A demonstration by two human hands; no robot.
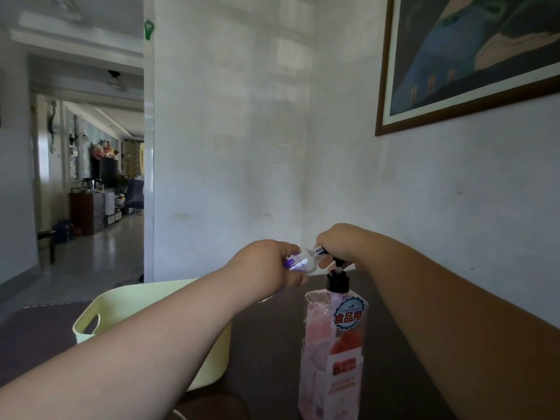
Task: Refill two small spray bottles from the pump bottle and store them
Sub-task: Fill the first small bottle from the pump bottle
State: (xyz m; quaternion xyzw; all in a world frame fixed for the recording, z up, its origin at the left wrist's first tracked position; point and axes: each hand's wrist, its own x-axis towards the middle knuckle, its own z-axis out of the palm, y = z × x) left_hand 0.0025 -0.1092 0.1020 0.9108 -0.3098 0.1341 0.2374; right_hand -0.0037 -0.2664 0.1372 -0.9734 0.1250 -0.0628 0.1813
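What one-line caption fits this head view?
Left hand tips a small clear bottle to the pump bottle nozzle while the right hand covers the pump.

The spray bottle looks like clear, glossy plastic with a shiny metallic neck. The pump bottle is translucent plastic under a glossy wrap, with a black plastic pump. The basket is smooth, matt plastic. The table is dark and matt.
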